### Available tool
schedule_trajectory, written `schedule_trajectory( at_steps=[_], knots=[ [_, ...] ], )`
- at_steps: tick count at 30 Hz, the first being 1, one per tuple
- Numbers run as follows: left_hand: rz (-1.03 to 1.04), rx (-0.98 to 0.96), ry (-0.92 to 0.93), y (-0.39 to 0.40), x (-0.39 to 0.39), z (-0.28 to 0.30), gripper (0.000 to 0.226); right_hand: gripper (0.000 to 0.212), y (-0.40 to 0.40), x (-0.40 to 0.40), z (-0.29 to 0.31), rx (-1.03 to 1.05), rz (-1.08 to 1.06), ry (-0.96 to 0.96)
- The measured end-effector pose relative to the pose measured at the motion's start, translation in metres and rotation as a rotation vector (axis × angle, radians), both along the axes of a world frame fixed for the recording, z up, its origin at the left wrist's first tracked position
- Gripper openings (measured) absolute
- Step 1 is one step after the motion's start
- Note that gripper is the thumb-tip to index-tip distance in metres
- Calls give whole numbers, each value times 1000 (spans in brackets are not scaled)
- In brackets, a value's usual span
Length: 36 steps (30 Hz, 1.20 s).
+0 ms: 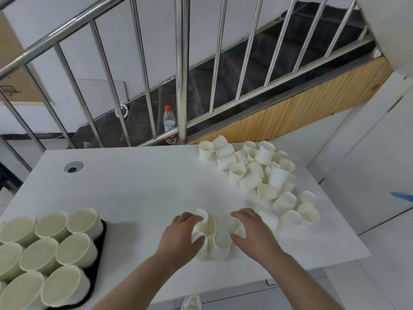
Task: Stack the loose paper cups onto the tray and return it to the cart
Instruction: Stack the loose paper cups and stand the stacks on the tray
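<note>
A small cluster of white paper cups [218,237] lies near the front of the white table [138,186]. My left hand [181,236] curls round the cups on the cluster's left side. My right hand [250,231] curls round the cups on its right side. A large heap of loose paper cups [257,175] runs along the table's right side, most lying on their sides. At the lower left a black tray [98,262] holds several upright paper cups [44,253], open ends up.
A steel stair railing [182,70] stands right behind the table's far edge, with a water bottle [169,124] on the floor beyond it. A round cable port [73,167] sits in the table's back left. A white wall and door lie to the right.
</note>
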<state>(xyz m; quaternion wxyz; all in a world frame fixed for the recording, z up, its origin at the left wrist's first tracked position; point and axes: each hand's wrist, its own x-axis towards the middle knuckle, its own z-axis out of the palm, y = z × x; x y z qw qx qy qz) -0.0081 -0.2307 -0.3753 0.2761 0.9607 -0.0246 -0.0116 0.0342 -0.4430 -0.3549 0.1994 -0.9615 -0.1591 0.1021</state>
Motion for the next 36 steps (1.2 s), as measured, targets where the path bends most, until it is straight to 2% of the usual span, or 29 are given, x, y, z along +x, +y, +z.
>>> schedule_trajectory(
  at_steps=[9,14,21,25,28,31,34,36],
  knots=[
    [-43,79,212,-5,77,-36,62,54,1,68,-12,-80,34,89],
    [-88,137,322,-6,96,-48,62,53,11,95,-18,-61,61,125],
    [-36,114,347,0,107,-55,57,52,19,113,-27,-24,98,173],
    [151,-96,174,9,112,-50,55,46,17,121,-30,35,52,207],
    [323,-443,55,12,116,-41,51,41,21,130,-30,194,-74,293],
    [399,-750,88,7,118,-31,47,21,32,137,-26,430,-171,420],
    [391,-834,98,4,119,-30,48,13,38,138,-19,590,-201,469],
    [370,-823,119,5,119,-33,50,14,38,140,-17,615,-188,454]
  ],
)
